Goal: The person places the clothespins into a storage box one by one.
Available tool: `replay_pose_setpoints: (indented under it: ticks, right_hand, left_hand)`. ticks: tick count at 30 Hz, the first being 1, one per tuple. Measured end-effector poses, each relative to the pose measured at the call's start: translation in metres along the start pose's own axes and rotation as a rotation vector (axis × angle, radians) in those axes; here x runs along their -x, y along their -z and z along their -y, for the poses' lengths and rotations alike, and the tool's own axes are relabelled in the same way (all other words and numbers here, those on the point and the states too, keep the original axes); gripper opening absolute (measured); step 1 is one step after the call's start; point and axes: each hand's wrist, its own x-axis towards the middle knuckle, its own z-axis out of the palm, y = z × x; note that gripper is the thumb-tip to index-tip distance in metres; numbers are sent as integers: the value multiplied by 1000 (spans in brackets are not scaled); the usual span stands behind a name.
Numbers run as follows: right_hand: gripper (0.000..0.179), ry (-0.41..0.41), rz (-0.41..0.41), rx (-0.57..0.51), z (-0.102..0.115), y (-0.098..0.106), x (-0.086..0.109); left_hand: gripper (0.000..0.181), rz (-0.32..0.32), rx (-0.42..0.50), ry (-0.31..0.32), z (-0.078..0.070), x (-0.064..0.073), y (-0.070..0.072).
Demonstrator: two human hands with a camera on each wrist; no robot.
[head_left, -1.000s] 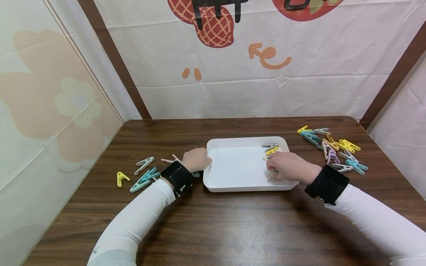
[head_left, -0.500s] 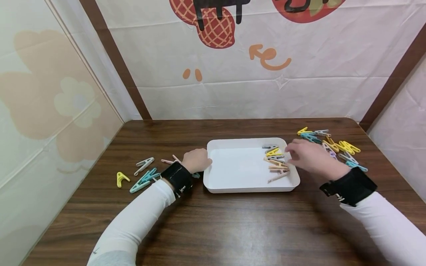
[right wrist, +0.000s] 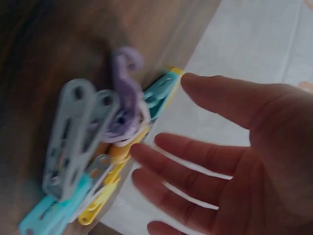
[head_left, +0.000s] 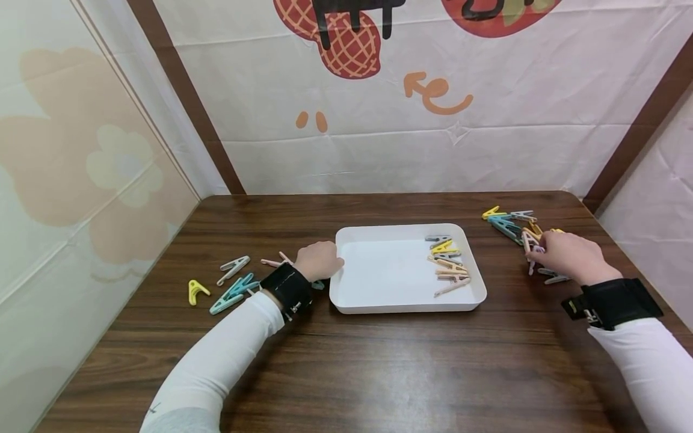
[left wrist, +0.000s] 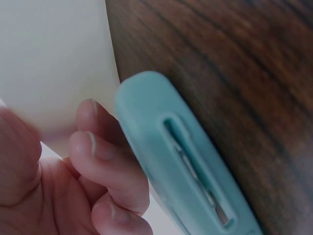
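My left hand (head_left: 318, 260) grips the left rim of a white tray (head_left: 387, 270), thumb and curled fingers on either side of its wall in the left wrist view. A teal clothespin (left wrist: 186, 152) lies right beside those fingers. Over the pile at the right, my right hand (head_left: 574, 255) has its fingers spread and holds nothing in the right wrist view. Closest to its fingertips are a purple clothespin (right wrist: 126, 95) and an orange clothespin (right wrist: 120, 152); a grey clothespin (right wrist: 71, 137) lies farther off. In the head view this hand hides part of the pile.
Several clothespins line the tray's right side, among them a yellow clothespin (head_left: 445, 247) and a pink clothespin (head_left: 452, 287). Left of the tray lie a small yellow clip (head_left: 197, 291), a grey clothespin (head_left: 234, 269) and teal clothespins (head_left: 235, 293). A fabric wall (head_left: 346, 162) stands behind the table.
My right hand has left the clothespins inside the tray and moved right to the pile on the table, uncovering the row in the tray. The left hand and tray have stayed put.
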Motion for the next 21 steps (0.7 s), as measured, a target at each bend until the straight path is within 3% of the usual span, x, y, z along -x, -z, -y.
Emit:
replay_pose_setpoints:
  ticks: [9, 21]
  right_hand:
    - [40, -111, 102, 31, -8, -10, -2]
    - [47, -152, 70, -23, -10, -10, -4]
  left_hand:
    - [29, 0, 1, -13, 0, 0, -1]
    - [26, -2, -2, -5, 0, 1, 2]
